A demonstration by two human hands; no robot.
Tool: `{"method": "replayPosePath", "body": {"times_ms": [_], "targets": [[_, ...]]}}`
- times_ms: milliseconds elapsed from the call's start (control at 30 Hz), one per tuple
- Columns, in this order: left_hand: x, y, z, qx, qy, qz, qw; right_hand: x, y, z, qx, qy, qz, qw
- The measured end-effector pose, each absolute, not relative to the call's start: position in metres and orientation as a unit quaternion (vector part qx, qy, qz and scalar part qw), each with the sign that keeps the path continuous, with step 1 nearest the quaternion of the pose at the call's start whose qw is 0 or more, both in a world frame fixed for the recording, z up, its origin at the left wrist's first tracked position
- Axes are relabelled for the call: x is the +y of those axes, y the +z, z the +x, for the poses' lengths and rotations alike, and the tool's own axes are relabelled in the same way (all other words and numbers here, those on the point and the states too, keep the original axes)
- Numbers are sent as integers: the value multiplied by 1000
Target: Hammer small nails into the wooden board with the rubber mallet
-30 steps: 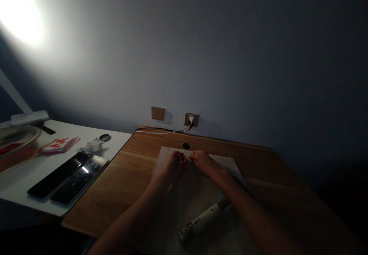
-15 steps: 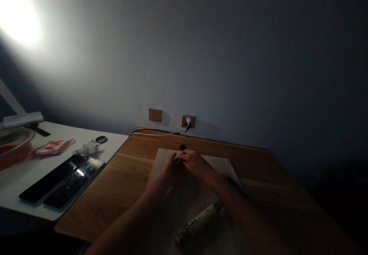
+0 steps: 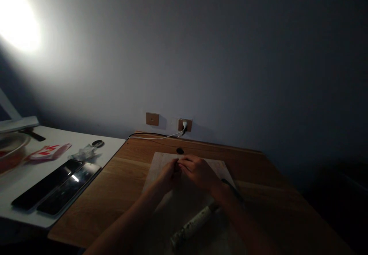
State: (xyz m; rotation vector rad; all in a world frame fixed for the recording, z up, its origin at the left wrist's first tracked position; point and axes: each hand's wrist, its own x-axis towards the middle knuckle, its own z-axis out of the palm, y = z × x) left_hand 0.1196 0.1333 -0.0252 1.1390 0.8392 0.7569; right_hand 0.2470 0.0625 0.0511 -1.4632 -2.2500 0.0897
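Observation:
My left hand and my right hand meet above the far part of a pale flat board. The fingertips of both come together at one spot. Both hands are closed, and whatever lies between the fingers is too dark and small to make out. On the nearer part of the board rests a pale cylinder with dark marks, lying at a slant below my right wrist. A thin dark object shows beside my right forearm, partly hidden by it.
The board lies on a wooden table against the wall. At the left, a white table holds two black phones, a red-and-white packet, crumpled clear plastic and a bowl. Cables run to a wall socket.
My fingers have drawn closer together, narrowing the gap between the hands. The whole view has shifted slightly, with the tables now a little lower and further left.

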Motion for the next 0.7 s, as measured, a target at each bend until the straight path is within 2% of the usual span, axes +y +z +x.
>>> {"method": "replayPosePath", "body": {"times_ms": [100, 167, 267, 333, 533, 700], "targets": [[130, -24, 119, 395, 340, 566, 638, 49, 43, 267, -781, 33, -542, 308], [124, -25, 119, 389, 339, 665, 540, 40, 35, 280, -764, 47, -544, 345], [113, -29, 120, 364, 303, 800, 368, 25, 20, 295, -745, 55, -559, 360], [109, -32, 119, 361, 272, 834, 315, 14, 10, 302, -733, 55, -572, 364], [108, -27, 113, 301, 189, 913, 198, -22, -16, 316, -712, -1, -613, 343], [106, -27, 110, 259, 151, 950, 90, -49, -23, 323, -738, -65, -626, 244]]}}
